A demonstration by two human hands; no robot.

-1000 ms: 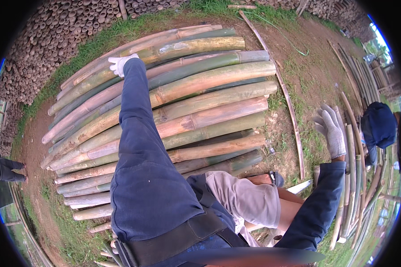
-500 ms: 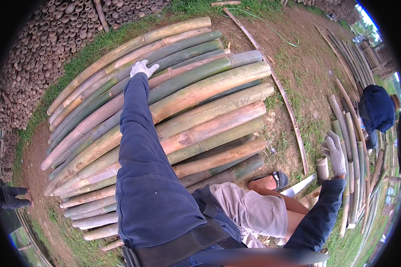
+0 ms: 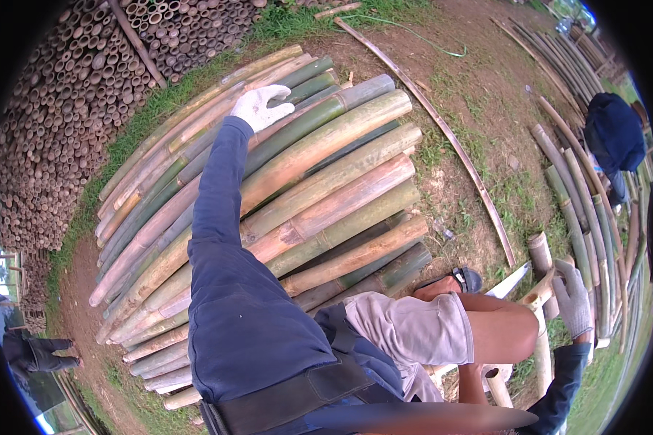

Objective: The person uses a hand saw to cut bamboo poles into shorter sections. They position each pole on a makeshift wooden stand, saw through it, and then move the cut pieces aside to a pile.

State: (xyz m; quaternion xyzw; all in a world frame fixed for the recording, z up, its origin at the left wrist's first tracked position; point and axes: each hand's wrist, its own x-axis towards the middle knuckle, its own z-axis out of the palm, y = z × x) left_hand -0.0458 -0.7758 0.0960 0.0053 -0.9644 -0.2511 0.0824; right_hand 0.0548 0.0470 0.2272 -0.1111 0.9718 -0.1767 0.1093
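Observation:
My left hand (image 3: 261,107), in a white work glove, is stretched out over the far part of a pile of bamboo poles (image 3: 326,163). Its thumb and fingers are spread in a C shape with no pole between them; whether it touches one I cannot tell. My right hand (image 3: 573,301), in a greyish glove, is at the right beside short bamboo pieces (image 3: 540,254). Its fingers look extended, close to a cut bamboo end. A pale, pointed metal blade (image 3: 510,281) lies between my knee and those pieces; its handle is hidden.
A tall stack of cut bamboo (image 3: 58,116) rises at the far left. One long split strip (image 3: 442,130) crosses the dirt. At the right, a person in dark blue (image 3: 615,134) bends beside more poles (image 3: 559,145). Another person's dark-clothed legs (image 3: 40,353) show at the left.
My left hand has lifted and moved rightward, its fingers still spread. My right hand has moved down and to the right, toward the short bamboo pieces. The view has shifted.

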